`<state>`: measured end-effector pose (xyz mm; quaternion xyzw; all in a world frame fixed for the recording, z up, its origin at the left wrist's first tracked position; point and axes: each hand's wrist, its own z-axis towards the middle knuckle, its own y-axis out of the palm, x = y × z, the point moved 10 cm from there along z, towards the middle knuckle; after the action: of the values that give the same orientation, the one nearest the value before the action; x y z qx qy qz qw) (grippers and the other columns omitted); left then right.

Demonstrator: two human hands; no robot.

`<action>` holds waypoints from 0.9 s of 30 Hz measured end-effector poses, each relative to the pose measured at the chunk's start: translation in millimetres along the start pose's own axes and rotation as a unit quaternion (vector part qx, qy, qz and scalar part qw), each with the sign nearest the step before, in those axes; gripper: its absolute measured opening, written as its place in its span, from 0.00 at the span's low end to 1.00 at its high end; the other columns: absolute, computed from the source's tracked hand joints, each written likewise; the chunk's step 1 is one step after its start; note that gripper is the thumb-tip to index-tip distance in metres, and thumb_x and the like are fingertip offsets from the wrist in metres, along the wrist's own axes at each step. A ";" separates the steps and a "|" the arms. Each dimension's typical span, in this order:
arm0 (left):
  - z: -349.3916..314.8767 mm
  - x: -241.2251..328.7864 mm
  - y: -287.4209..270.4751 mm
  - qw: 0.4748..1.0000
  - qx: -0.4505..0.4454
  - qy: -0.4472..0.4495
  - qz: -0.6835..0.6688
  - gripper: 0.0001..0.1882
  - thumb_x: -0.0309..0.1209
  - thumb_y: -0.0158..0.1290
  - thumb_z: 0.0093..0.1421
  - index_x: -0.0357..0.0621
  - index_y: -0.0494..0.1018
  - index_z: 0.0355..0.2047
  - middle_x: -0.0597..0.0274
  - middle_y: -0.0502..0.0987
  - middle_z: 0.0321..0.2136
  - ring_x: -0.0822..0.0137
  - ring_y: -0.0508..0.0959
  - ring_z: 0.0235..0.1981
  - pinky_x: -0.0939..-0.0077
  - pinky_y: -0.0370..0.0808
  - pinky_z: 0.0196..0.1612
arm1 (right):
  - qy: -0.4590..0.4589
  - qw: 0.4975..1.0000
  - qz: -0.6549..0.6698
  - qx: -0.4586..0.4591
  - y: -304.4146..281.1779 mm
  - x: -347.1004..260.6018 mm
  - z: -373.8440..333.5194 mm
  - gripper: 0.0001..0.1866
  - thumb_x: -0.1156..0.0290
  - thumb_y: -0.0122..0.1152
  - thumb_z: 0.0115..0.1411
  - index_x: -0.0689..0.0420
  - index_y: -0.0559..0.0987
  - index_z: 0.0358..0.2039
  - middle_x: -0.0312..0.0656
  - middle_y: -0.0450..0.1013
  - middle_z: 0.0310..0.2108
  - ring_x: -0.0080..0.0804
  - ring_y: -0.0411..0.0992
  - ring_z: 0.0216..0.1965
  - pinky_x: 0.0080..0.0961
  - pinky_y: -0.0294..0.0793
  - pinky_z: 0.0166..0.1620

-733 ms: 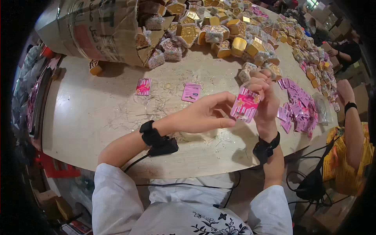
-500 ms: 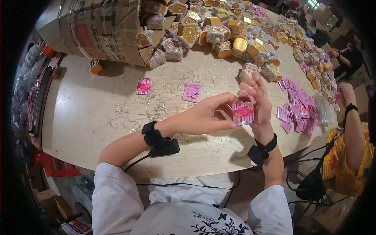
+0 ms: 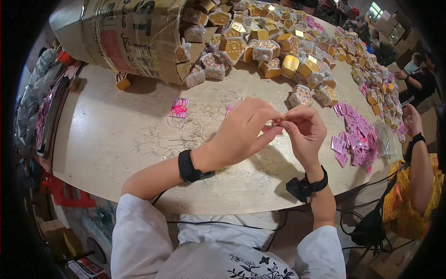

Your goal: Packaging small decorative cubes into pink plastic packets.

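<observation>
My left hand (image 3: 244, 132) and my right hand (image 3: 304, 130) meet over the table, thumbs and fingertips pinched together. Whatever lies between them is mostly hidden; only a tiny pinkish bit shows at the fingertips. Behind my left hand peeks the edge of a pink card (image 3: 229, 110). Further left lies a pink-striped card (image 3: 179, 107), beside scattered thin metallic-looking loops (image 3: 186, 132). Just beyond my right hand sit two glittery, gold-sided pieces, one pale-faced (image 3: 300, 96) and one more golden (image 3: 326, 95).
A cardboard box (image 3: 116, 42) lies on its side at far left, with gold glittery pieces (image 3: 232, 49) heaped from its mouth toward the right. Pink cards (image 3: 355, 135) are piled at right, by a clear plastic bag (image 3: 384, 139). Another person's hand (image 3: 412, 120) is at the right edge.
The pink card with a thin loop, held between my hands before, no longer shows. My right hand has come down from upright, and both hands now pinch together at the fingertips.
</observation>
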<state>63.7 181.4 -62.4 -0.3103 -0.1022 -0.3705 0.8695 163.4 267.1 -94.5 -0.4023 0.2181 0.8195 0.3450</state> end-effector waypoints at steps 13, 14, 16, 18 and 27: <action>5.6 40.5 -2.0 0.948 -0.022 0.138 0.285 0.12 0.28 0.61 0.46 0.44 0.73 0.32 0.68 0.73 0.33 0.63 0.73 0.39 0.65 0.66 0.42 | 0.132 0.987 0.094 0.021 4.1 23.2 -6.1 0.12 0.77 0.54 0.63 0.63 0.69 0.46 0.41 0.75 0.37 0.18 0.71 0.30 0.15 0.74 0.31; 3.1 40.0 -0.7 0.946 -0.028 0.138 0.293 0.12 0.28 0.61 0.46 0.45 0.73 0.32 0.68 0.73 0.33 0.64 0.73 0.39 0.65 0.66 0.42 | 0.173 0.976 0.134 0.009 8.2 32.9 -10.4 0.12 0.76 0.53 0.64 0.62 0.68 0.47 0.40 0.75 0.36 0.17 0.70 0.29 0.14 0.72 0.30; 1.9 39.4 2.7 0.942 -0.034 0.140 0.302 0.12 0.27 0.61 0.46 0.45 0.73 0.32 0.68 0.73 0.32 0.65 0.73 0.39 0.65 0.66 0.42 | 0.210 0.962 0.174 -0.004 10.8 40.1 -12.9 0.12 0.74 0.52 0.65 0.62 0.68 0.47 0.39 0.75 0.35 0.16 0.69 0.27 0.13 0.70 0.29; 0.5 41.1 5.1 0.942 -0.034 0.153 0.296 0.12 0.27 0.61 0.46 0.45 0.74 0.32 0.69 0.73 0.32 0.66 0.73 0.38 0.66 0.66 0.42 | 0.250 0.952 0.179 -0.012 10.5 46.7 -14.6 0.08 0.75 0.52 0.64 0.62 0.71 0.43 0.36 0.72 0.31 0.16 0.68 0.27 0.13 0.68 0.28; 11.6 37.1 -0.1 0.954 -0.075 0.137 0.258 0.13 0.28 0.60 0.46 0.47 0.75 0.34 0.69 0.74 0.34 0.66 0.73 0.38 0.69 0.67 0.40 | 0.078 0.994 -0.057 -0.045 6.0 17.7 -2.7 0.06 0.85 0.49 0.57 0.63 0.73 0.34 0.36 0.70 0.25 0.19 0.69 0.26 0.16 0.68 0.27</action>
<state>90.3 166.9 -38.2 -0.3361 0.1294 -0.1795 0.9155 152.7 268.3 -109.9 -0.4924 0.1835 0.7734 0.3546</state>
